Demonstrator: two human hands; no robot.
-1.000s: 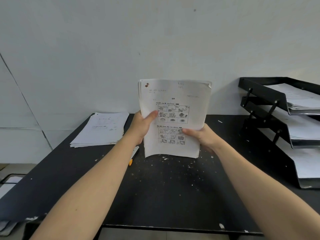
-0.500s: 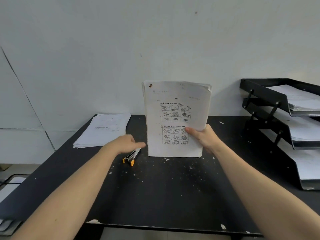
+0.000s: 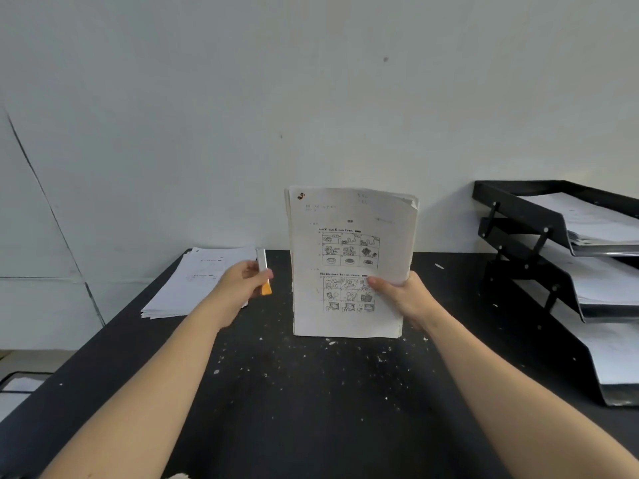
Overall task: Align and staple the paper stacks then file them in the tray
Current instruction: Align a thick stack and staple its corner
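A stack of printed worksheets (image 3: 349,216) stands upright on its bottom edge on the black table (image 3: 311,392). My right hand (image 3: 403,295) grips its lower right side, thumb across the front page. My left hand (image 3: 242,283) holds a silver and orange stapler (image 3: 263,271) upright in the air, just left of the stack and apart from it. A second pile of papers (image 3: 204,281) lies flat at the table's far left. The black three-tier file tray (image 3: 539,243) stands at the right, with sheets in each tier.
White paper flecks dot the table's surface. A pale wall rises directly behind the table. At the lower left, below the table's edge, sits a dark-rimmed tray (image 3: 17,382) holding paper.
My left hand let go of the upright stack, reached down to the stapler on the table, and has lifted it. My right hand alone keeps the stack standing.
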